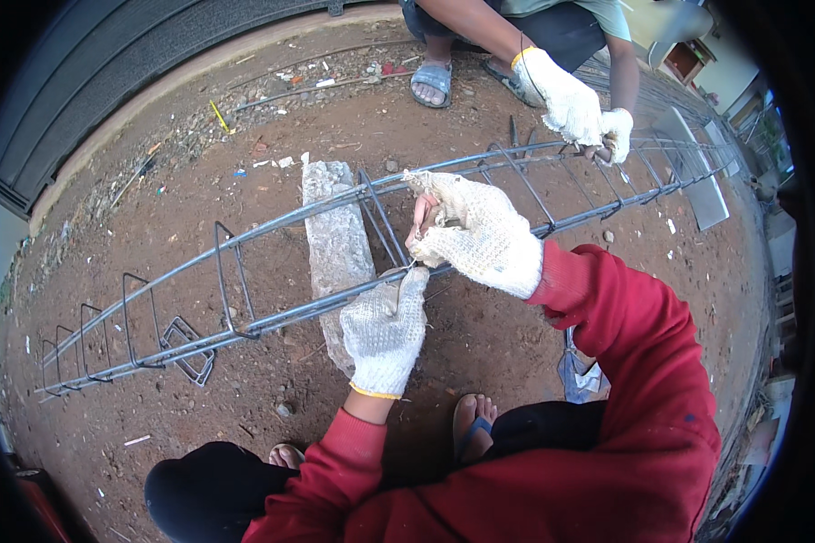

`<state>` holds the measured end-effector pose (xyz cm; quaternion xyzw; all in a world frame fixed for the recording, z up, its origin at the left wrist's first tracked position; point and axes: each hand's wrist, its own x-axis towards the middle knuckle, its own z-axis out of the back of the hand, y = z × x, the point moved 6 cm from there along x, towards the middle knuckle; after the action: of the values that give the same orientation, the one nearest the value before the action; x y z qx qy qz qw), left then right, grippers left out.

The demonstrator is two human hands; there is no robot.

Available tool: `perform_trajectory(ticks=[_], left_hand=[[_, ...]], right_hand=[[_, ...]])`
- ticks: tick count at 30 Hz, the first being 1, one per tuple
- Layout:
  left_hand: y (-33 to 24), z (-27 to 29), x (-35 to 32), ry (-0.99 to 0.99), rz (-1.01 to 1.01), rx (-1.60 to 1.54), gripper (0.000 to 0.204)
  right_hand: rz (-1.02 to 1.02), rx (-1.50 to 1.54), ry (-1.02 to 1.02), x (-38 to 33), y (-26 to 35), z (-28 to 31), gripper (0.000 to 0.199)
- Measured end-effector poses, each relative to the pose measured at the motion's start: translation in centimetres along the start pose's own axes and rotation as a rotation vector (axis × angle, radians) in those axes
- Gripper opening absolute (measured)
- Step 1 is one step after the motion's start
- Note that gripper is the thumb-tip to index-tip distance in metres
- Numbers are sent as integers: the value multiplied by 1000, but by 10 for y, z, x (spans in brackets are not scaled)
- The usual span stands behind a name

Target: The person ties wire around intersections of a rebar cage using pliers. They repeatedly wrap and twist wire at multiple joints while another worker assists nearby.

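A long rebar cage (pixel 281 319) of steel bars and square stirrups runs across my view. My left hand (pixel 385 333), in a white knit glove, is closed at the near bar, its fingertips pinching a thin tie wire (pixel 411 265). Just above and to the right, my right hand (pixel 482 237) is closed in a pinch by the same wire, close to a stirrup (pixel 385 219). Bare fingertips poke out of its frayed glove. How the wire passes around the bar is hidden by my fingers.
A rough concrete block (pixel 337 235) lies under the cage. Across from me, a co-worker's gloved hands (pixel 575 113) work at the same cage. Loose stirrups (pixel 188 351) lie on the dirt at left. A pale flat board (pixel 697 181) sits under the right end.
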<state>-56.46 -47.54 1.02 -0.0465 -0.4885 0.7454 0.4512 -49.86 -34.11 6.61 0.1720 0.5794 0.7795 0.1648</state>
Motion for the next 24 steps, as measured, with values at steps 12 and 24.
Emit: perform_trajectory(ticks=[12,24], left_hand=[[-7,9,-3,269,213,-329,18],[-69,85,14,569,-162,454,21]], right_hand=[[565,-853,361,-33,24,-28,50],[828,-920,340,-53,23,-31,28]])
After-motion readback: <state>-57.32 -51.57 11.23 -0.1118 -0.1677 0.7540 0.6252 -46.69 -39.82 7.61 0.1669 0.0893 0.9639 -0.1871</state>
